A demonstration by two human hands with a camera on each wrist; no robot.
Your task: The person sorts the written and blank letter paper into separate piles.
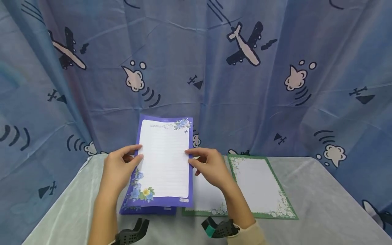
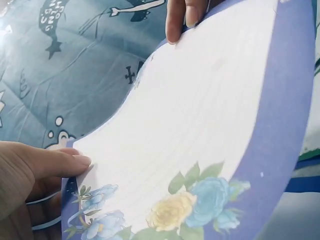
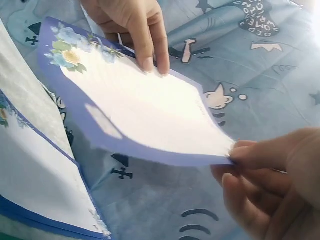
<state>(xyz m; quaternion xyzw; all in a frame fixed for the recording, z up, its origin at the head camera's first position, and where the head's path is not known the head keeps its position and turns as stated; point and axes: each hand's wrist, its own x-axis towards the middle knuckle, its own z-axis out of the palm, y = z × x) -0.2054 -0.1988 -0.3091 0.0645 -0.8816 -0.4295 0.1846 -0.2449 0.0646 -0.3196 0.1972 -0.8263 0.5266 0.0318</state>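
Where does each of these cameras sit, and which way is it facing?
Head: on the person's head, facing forward and down at the held purple-edged sheet, table and curtain; left hand, right hand and forearms show.
Left wrist: on that wrist, facing across the sheet; left hand at left, part of the right hand at top.
Right wrist: on that wrist, facing the sheet from the other side; right hand lower right, left hand at top.
Both wrist views share the printed yellow flower.
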